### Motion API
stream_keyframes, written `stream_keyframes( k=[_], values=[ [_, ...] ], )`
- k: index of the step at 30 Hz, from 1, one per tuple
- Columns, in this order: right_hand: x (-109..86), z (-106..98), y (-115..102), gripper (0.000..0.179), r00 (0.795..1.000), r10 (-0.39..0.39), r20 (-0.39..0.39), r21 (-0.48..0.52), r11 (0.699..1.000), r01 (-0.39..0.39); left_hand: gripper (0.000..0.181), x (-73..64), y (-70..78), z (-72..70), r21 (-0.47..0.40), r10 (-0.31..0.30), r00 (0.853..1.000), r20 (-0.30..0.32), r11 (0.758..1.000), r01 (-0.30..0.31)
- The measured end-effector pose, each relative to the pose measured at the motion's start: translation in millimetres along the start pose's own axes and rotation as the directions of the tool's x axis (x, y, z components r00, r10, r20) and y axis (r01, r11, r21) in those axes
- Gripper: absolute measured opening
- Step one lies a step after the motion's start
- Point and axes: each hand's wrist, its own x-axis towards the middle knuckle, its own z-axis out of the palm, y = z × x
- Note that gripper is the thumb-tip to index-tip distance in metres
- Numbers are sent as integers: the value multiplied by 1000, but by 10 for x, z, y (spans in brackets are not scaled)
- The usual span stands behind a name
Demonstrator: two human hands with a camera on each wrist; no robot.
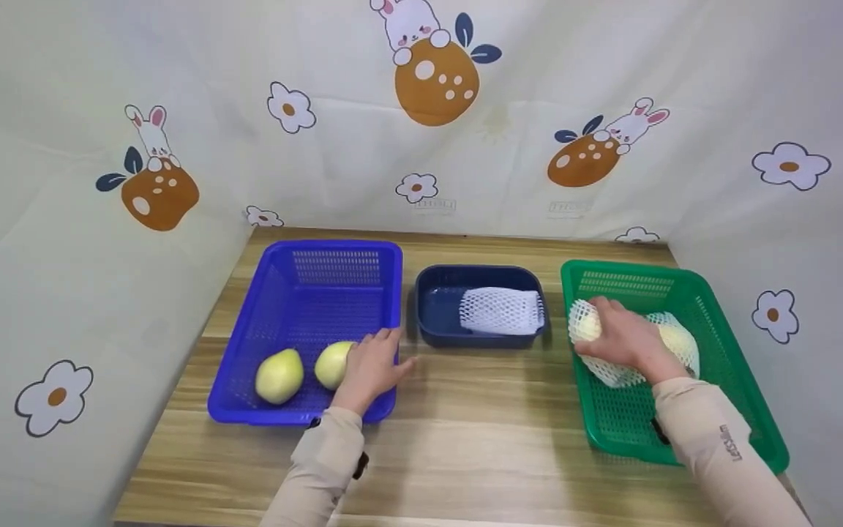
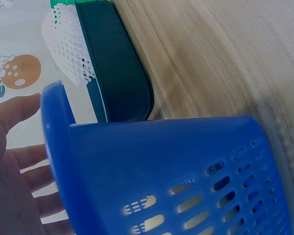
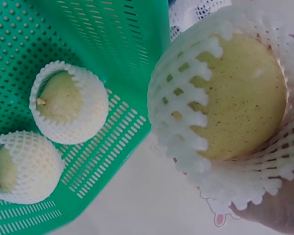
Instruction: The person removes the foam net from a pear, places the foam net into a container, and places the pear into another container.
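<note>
My right hand (image 1: 623, 337) grips a yellow-green pear (image 3: 247, 98) in a white foam net (image 3: 179, 112), over the left side of the green basket (image 1: 626, 432). Two more netted pears (image 3: 71, 103) sit in that basket. At the right rim of the blue basket (image 1: 334, 307) is my left hand (image 1: 374, 369), its fingers extended and holding nothing. Two bare pears lie in the blue basket: a left pear (image 1: 279, 377), and a right pear (image 1: 332, 366) partly covered by the left hand in the head view.
Between the baskets stands a small dark blue box (image 1: 436, 311) with a foam net (image 1: 502, 311) inside, whose contents I cannot tell. All three containers are on a wood-grain table (image 1: 480, 432). Patterned cloth (image 1: 348, 154) hangs behind and on both sides.
</note>
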Motion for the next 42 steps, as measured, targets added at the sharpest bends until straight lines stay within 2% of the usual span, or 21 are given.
stream_keyframes(
  k=[6, 14, 26, 37, 42],
  values=[
    [22, 33, -135, 81, 999, -35, -19, 2, 999, 35, 56, -6, 3, -2, -1, 6, 1000, -8, 1000, -6],
    [63, 86, -336, 76, 990, -131, -61, -21, 991, 130, 55, -6, 0, -8, -14, 3, 1000, -2, 1000, -3],
    [107, 169, -484, 78, 985, -163, -55, -30, 986, 161, 56, -16, 6, -26, -16, -1, 1000, 6, 1000, 1],
    [128, 214, -555, 76, 983, -174, -61, -32, 984, 173, 54, -11, -17, 17, -26, 10, 999, -32, 1000, -11],
    [129, 239, -586, 77, 984, -173, -50, -36, 985, 171, 55, -12, -15, 21, -27, -2, 1000, -15, 1000, 2]
  ],
)
